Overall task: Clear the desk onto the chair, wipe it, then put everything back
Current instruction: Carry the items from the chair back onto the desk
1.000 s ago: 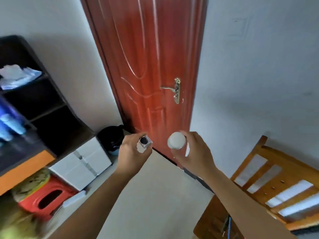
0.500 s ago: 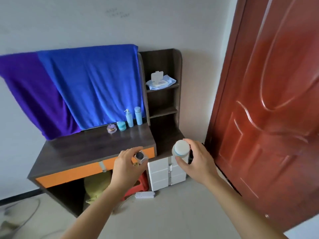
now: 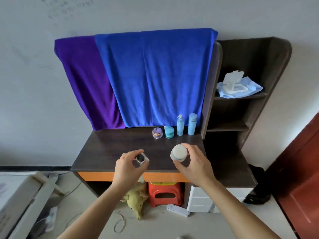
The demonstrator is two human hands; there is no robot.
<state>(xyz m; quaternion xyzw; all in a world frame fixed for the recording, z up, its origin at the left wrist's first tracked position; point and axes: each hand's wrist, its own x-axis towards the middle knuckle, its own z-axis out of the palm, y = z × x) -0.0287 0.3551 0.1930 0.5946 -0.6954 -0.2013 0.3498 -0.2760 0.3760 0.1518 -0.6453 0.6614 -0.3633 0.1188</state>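
A dark wooden desk [image 3: 112, 149] with an orange front stands against the wall. My left hand [image 3: 126, 167] holds a small clear square bottle with a black cap [image 3: 141, 159] above the desk's front edge. My right hand [image 3: 194, 163] grips a white round jar with a blue ring [image 3: 179, 152] above the desk's right front. At the desk's back stand a purple jar [image 3: 157, 133], a teal jar [image 3: 168, 132], a blue pump bottle [image 3: 180, 125] and a blue capped bottle [image 3: 192, 124].
Blue and purple towels [image 3: 155, 76] hang over the desk's back. A dark shelf unit [image 3: 245, 100] on the right holds a wipes pack [image 3: 236, 85]. Under the desk: a red stool [image 3: 164, 192], a yellow plush toy [image 3: 136, 202], white drawers [image 3: 202, 199]. A red door [image 3: 303, 169] is at right.
My view swung left from the red door and the wooden chair to face the desk. Both hands kept their objects and now hover over the desk's front.
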